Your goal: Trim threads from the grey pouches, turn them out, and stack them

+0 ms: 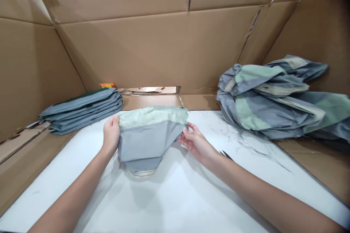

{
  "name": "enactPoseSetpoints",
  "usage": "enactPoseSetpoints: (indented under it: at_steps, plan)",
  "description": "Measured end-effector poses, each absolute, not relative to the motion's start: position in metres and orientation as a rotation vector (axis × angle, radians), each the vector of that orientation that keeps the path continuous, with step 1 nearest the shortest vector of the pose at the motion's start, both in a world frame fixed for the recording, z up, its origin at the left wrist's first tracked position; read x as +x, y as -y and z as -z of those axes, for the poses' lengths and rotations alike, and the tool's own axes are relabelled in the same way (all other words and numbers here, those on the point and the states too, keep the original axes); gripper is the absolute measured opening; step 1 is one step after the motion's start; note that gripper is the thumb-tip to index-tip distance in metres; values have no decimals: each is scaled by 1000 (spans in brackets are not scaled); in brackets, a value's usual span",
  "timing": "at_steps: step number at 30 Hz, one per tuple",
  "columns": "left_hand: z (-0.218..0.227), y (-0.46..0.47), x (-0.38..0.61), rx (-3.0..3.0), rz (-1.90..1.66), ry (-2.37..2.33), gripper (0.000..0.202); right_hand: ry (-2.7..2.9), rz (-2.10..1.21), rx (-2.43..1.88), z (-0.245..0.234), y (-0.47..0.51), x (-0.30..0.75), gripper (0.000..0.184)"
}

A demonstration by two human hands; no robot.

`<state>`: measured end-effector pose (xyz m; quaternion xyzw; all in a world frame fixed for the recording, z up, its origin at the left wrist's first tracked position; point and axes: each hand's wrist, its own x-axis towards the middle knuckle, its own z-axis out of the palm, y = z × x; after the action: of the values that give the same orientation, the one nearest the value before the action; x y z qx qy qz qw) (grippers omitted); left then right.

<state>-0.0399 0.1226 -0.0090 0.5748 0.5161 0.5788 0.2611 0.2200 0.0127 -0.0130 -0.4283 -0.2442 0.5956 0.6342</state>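
Note:
Stretched between both hands above the white tabletop is a grey fabric piece with a pale green band along its top and a cream edge at the bottom. My left hand grips its left side, thumb on the near face and fingers hidden behind. On the other side, my right hand pinches the right edge between thumb and fingers. Dark pointed tips, possibly scissors, lie on the table just beyond my right forearm, which hides the rest.
Folded grey-green fabric pieces are stacked at the left, with a small orange packet behind them. A loose heap of similar pieces sits at the right. Cardboard walls enclose the white table; loose threads lie near the heap.

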Motion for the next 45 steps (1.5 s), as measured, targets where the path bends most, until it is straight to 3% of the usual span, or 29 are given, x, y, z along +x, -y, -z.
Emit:
enactPoseSetpoints:
  at_steps: [5, 9, 12, 17, 20, 23, 28, 31, 38, 42, 45]
  plan:
    - [5, -133, -48, 1591, -1589, -1435, 41, 831, -1254, -818, 10, -10, 228, 61]
    - [-17, -133, -55, 1654, -1670, -1490, 35, 1372, -1097, -759, -6, -5, 243, 44]
    - [-38, -116, -53, 1752, -1899, -1523, 30, 1724, -636, -838, -17, -6, 258, 23]
    - [-34, -85, -56, 2086, -2511, -1226, 27, 2031, 325, -814, -23, -10, 297, 22]
    - [-12, -85, -68, 2708, -2233, -657, 21, 2194, 523, -928, -15, -9, 323, 18]
    - [4, -89, -77, 3072, -1876, -237, 15, 2183, 475, -1054, -7, 2, 341, 23]
    - [9, -78, -76, 3289, -1340, -7, 14, 1921, -18, -1194, -4, 29, 340, 18]
    - [6, -69, -74, 3261, -1168, 26, 22, 2144, -182, -1295, 0, 37, 333, 29]
    - [-27, -57, -58, 3060, -1023, -362, 26, 2261, 433, -1190, 0, 39, 311, 41]
    - [-35, -55, -36, 3224, -534, -312, 20, 2516, 513, -1058, -21, 33, 284, 40]
    - [-26, -58, -29, 3135, -567, -333, 9, 2589, 483, -1054, -26, 20, 279, 30]
